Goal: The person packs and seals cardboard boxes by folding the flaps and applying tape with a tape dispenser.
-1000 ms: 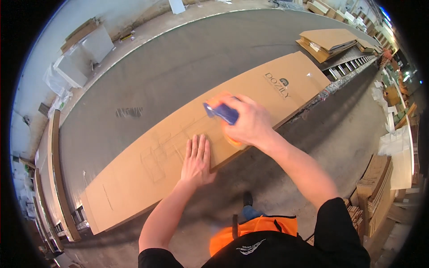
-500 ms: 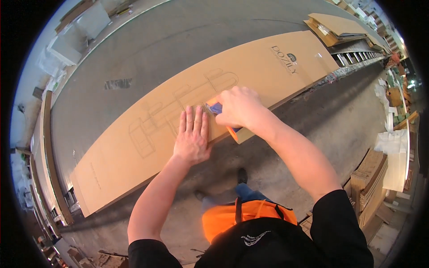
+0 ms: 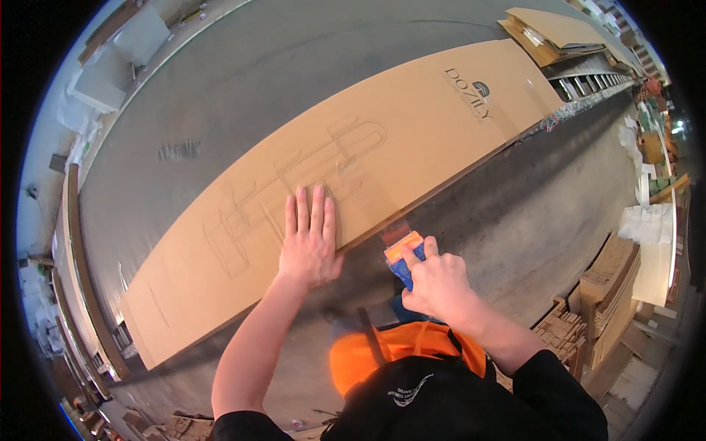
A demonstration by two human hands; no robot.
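At eight o'clock from the centre, the left hand (image 3: 310, 246) hides its own palm and a patch of the cardboard box (image 3: 441, 132). At four, the right hand (image 3: 441, 285) covers part of the orange-and-blue tool (image 3: 398, 266). The lower edge cuts off the black shirt (image 3: 471, 400) near five. Clutter (image 3: 653, 143) toward half past two is too small to identify.

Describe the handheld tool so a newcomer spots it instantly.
Find the long brown carton lying diagonally across the view. Just off its near edge, the right hand grips the handheld tool. Its blue part sets it apart from the orange cloth at the waist.
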